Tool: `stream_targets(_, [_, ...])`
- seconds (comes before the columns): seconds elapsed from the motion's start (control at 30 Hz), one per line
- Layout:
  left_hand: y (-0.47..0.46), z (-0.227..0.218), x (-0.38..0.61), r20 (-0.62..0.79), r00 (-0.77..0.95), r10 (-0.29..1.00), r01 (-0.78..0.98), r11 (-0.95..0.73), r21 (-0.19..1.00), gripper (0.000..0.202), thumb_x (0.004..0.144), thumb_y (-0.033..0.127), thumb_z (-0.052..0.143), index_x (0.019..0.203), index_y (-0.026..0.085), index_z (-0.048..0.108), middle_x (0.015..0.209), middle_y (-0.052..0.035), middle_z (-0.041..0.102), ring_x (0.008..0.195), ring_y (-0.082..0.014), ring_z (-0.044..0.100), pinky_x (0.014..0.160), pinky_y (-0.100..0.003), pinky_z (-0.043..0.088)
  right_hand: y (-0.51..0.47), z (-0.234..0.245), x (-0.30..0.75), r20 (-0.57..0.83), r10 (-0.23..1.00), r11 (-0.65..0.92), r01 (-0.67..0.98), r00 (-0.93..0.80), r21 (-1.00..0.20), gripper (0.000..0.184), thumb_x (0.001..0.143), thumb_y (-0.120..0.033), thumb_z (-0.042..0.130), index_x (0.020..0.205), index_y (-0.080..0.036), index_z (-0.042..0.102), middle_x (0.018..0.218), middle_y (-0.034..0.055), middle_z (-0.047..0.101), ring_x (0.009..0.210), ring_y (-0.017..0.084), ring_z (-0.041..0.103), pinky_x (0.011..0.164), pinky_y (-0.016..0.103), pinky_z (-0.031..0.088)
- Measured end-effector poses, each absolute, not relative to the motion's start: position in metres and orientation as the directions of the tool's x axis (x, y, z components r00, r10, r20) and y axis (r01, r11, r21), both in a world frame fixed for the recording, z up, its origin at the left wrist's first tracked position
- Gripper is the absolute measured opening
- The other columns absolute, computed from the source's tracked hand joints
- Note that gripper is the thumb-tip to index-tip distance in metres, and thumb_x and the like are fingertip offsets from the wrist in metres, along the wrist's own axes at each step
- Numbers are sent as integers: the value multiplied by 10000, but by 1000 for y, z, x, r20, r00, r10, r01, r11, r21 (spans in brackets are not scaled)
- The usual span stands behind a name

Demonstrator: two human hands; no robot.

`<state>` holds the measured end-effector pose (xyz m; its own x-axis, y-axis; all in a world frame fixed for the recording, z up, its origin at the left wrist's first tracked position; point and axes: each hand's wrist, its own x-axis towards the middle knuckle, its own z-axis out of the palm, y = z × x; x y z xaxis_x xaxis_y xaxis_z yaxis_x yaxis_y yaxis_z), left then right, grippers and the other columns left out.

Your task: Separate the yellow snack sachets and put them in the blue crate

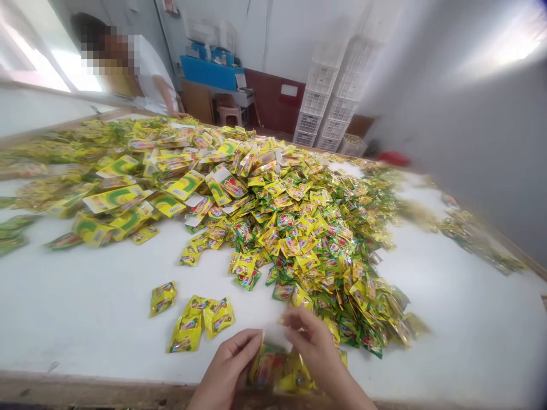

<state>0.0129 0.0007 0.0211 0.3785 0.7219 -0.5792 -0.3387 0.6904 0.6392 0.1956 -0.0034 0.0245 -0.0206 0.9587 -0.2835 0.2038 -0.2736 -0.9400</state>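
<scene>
At the table's near edge, my left hand (233,364) pinches the rim of what looks like a clear plastic bag (276,340), thumb against fingers. Green-red and yellow sachets (267,367) show in or behind it, blurred. On the other side, my right hand (314,344) has its fingers curled at the bag's upper edge, smeared by motion. Several loose yellow sachets (186,330) lie to the left of my left hand. Beyond my right hand rises a large heap of yellow and green sachets (299,245).
Yellow-green cartons (115,196), some with open flaps, are piled left of the heap on the white table (106,307). A person (154,74) in a white top is at the far left. White crates (318,94) stand stacked behind, near a blue-topped desk (209,73).
</scene>
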Motion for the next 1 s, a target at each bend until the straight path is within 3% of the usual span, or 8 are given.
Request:
stream_targets(0.1, [4, 27, 11, -593, 381, 710, -296, 701, 649, 276, 726, 425, 730, 700, 163, 646, 661, 3, 630, 701, -177, 569, 670, -263, 433, -8, 16, 199, -487, 870, -493, -108, -74, -864, 343, 712, -474, 751, 804, -171, 618, 654, -15, 562, 475, 102, 480, 422, 225, 435])
stream_targets(0.2, [8, 26, 4, -601, 414, 684, -296, 725, 622, 206, 744, 295, 703, 659, 176, 558, 623, 33, 556, 627, -135, 493, 617, -238, 384, -8, 13, 192, -488, 869, -493, -196, -79, -848, 394, 662, -494, 782, 764, -162, 597, 611, -42, 511, 466, 92, 475, 425, 221, 456])
stream_targets(0.3, [9, 22, -4, -569, 493, 658, -361, 750, 554, 64, 749, 153, 608, 721, 183, 559, 723, 13, 599, 713, -149, 529, 686, -258, 404, -7, 15, 178, -477, 873, -486, -92, -102, -869, 366, 721, -510, 722, 781, -166, 613, 628, -49, 500, 436, 78, 452, 389, 201, 428])
stream_targets(0.43, [4, 24, -7, -527, 526, 668, -381, 739, 556, 237, 659, 31, 500, 804, 190, 598, 800, -5, 637, 810, -171, 562, 739, -284, 423, -5, 22, 167, -348, 931, -324, 195, -108, -926, 268, 679, -371, 780, 864, -193, 703, 823, -3, 612, 718, 134, 576, 549, 181, 468])
stream_targets(0.6, [4, 23, -5, -555, 335, 762, -259, 640, 723, 163, 768, 216, 644, 924, 207, 687, 929, -18, 716, 941, -207, 611, 856, -308, 453, 3, 33, 176, -314, 940, -305, 84, -132, -948, 316, 762, -472, 695, 919, -207, 767, 822, 37, 635, 631, 135, 577, 492, 211, 478])
stream_targets(0.73, [5, 7, -10, -458, 224, 860, -48, 479, 876, 244, 753, 382, 717, 939, 229, 757, 1023, -45, 750, 1051, -266, 632, 966, -342, 458, 6, 37, 177, -331, 939, -330, 32, -94, -944, 347, 755, -519, 697, 679, -190, 779, 668, 33, 610, 530, 117, 533, 444, 210, 469])
stream_targets(0.87, [6, -6, -8, -333, 213, 919, 76, 324, 943, 237, 775, 401, 699, 949, 258, 773, 1040, -47, 751, 1010, -253, 660, 906, -295, 509, 4, 27, 171, -426, 905, -425, 23, -24, -905, 296, 646, -458, 810, 733, -178, 769, 631, 15, 639, 502, 114, 549, 468, 213, 480])
stream_targets(1.0, [12, -5, 0, -231, 225, 947, 150, 201, 968, 228, 810, 369, 669, 988, 257, 756, 963, -51, 749, 897, -226, 677, 778, -259, 538, 0, 16, 170, -352, 932, -359, 67, 90, -931, 275, 636, -420, 821, 674, -165, 724, 633, 9, 641, 492, 108, 535, 455, 207, 462])
